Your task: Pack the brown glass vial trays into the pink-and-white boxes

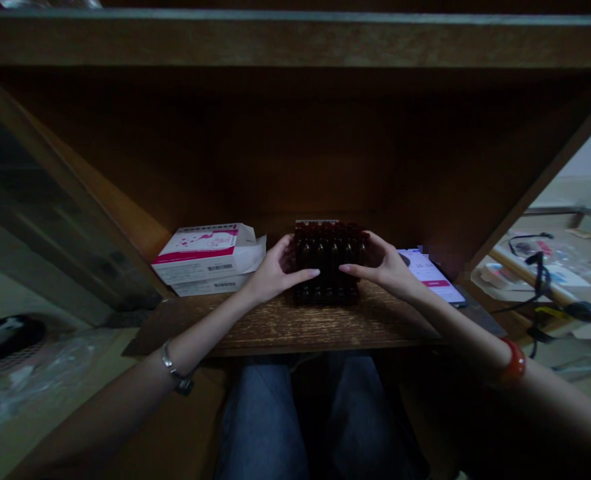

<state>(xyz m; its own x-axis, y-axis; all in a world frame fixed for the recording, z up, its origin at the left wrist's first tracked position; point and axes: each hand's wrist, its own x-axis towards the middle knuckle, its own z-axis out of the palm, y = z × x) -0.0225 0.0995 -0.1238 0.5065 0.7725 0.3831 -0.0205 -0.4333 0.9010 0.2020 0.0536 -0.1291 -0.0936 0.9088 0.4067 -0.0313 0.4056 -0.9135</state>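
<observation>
A tight block of small dark brown glass bottles (331,257) stands upright in rows on the wooden shelf (270,331). From its left side my left hand (276,268) clasps it, thumb laid across the front. My right hand (386,267) presses the right side in the same way, its thumb pointing inward, so the block sits between both palms. Most fingers are hidden behind the bottles. A pale strip (316,221) shows at the block's back edge; what it belongs to is unclear in the dim light.
White and pink cartons (200,257) lie stacked to the left, the upper one with an open end flap. A lit phone (431,277) lies right of my right hand. Wooden cabinet walls (75,160) enclose the space. A metal rod and black cable (539,283) are outside at right.
</observation>
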